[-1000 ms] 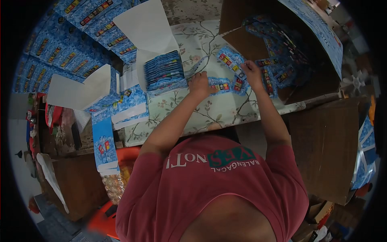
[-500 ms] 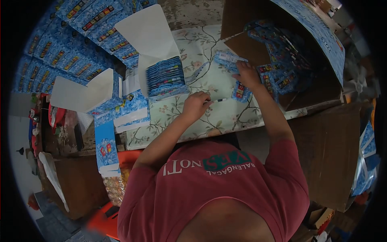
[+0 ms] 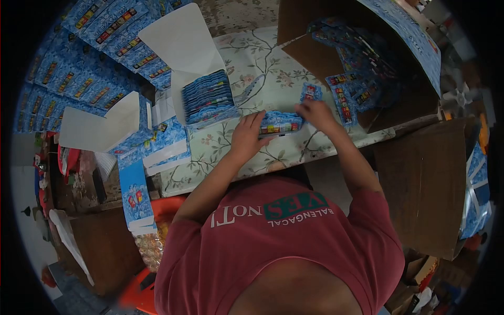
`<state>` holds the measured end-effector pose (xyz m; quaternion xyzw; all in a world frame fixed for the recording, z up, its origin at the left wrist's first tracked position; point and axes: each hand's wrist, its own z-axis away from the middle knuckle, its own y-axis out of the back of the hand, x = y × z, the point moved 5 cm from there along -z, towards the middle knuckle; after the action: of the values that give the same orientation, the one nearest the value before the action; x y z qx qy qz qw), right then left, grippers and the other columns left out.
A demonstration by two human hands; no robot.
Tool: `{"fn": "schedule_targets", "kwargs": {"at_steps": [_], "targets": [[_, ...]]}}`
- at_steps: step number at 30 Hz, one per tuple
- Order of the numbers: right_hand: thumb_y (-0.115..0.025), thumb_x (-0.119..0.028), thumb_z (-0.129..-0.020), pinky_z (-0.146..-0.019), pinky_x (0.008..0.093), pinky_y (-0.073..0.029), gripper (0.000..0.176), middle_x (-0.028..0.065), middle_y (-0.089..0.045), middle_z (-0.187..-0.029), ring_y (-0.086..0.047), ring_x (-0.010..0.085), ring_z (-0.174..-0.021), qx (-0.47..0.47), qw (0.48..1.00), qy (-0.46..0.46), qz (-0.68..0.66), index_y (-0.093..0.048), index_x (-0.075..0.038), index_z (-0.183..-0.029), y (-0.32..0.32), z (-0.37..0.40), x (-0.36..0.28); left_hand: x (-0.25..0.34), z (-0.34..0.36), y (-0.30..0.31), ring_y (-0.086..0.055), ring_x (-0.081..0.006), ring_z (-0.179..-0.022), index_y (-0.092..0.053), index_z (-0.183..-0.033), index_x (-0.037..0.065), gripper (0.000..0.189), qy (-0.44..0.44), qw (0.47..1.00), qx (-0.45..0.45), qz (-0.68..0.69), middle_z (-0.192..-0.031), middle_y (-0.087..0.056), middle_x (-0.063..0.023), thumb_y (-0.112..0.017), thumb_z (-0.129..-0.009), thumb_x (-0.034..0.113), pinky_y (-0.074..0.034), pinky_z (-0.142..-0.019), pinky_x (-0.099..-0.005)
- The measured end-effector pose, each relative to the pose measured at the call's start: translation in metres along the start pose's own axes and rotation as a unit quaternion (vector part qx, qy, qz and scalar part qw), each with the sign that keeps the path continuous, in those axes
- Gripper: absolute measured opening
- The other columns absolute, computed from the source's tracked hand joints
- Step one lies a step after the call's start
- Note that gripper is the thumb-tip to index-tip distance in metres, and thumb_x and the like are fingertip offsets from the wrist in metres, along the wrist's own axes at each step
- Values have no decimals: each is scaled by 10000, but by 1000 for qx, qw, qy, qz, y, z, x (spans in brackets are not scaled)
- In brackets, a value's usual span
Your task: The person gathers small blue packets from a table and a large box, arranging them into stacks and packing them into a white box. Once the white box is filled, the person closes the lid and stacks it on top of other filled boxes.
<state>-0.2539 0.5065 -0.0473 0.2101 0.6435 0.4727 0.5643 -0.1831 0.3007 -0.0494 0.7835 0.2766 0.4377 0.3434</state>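
Observation:
Low over the flowered tablecloth, my left hand (image 3: 249,132) and my right hand (image 3: 318,115) are closed on opposite ends of a blue packet (image 3: 282,124) with a row of coloured pictures. Just behind my right hand lies another blue packet (image 3: 311,92). An open white-lidded box (image 3: 209,121), packed with a row of upright blue packets (image 3: 208,97), stands to the left of my left hand. Loose blue packets (image 3: 344,102) spill from the mouth of a large carton on the right.
The large carton (image 3: 310,58) lies open at the right of the table (image 3: 268,152). Stacked blue printed boxes (image 3: 100,63) rise at the back left. A second open white-flapped box (image 3: 102,126) and a flat blue carton (image 3: 137,197) are at the left edge.
A packet that lay near the big carton is now between both hands at the front. My right hand moved toward my left. The pen-like white item by my left hand no longer shows clearly.

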Motion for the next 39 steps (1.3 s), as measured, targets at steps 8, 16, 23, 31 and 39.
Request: {"fn": "schedule_targets", "kwargs": {"at_steps": [8,16,23,31,39], "targets": [[-731,-502,-707,-750,383,-482,574,166,-634,-866,-624,301,-856,152,980,-85,101,-634,22,-922,-20,-55,59,-15,-4,-13,-576,-292,-916,-583,-1035,74,348,-45,996,-66,39,-998,-596,-101,-700,-761,253,-485,-764,-376],[-712,-247,-769,-790,349,-483,362,170,-636,-984,-632,287,-883,-147,940,76,-298,-605,-15,-1025,-55,-62,-34,-26,-14,-8,-437,-393,-1174,-319,-1372,43,928,78,992,-76,58,-1329,-407,-204,-809,-632,317,-400,-967,-443],[-745,-263,-726,-776,379,-485,631,193,-606,-1033,-610,336,-942,-75,990,106,62,-430,-54,-1231,-50,21,-59,-34,30,-21,-444,-389,-1186,-230,-1413,15,1006,203,912,20,356,-1339,-364,-248,-827,-641,262,-397,-981,-427],[-739,-226,-737,-700,395,-491,486,173,-616,-919,-625,336,-833,79,989,123,-25,-490,-45,-1113,3,-15,-90,-51,11,66,-501,-322,-1165,-343,-1365,4,699,68,962,210,163,-1316,-450,-210,-701,-795,192,-415,-956,-374],[-742,-231,-741,-808,402,-466,504,166,-607,-1002,-581,335,-986,114,947,299,14,-492,-75,-1149,4,-186,-215,-203,10,120,-625,-319,-961,-468,-1269,-23,517,306,887,310,155,-1172,-589,-203,-623,-840,221,-495,-801,-384]]}}
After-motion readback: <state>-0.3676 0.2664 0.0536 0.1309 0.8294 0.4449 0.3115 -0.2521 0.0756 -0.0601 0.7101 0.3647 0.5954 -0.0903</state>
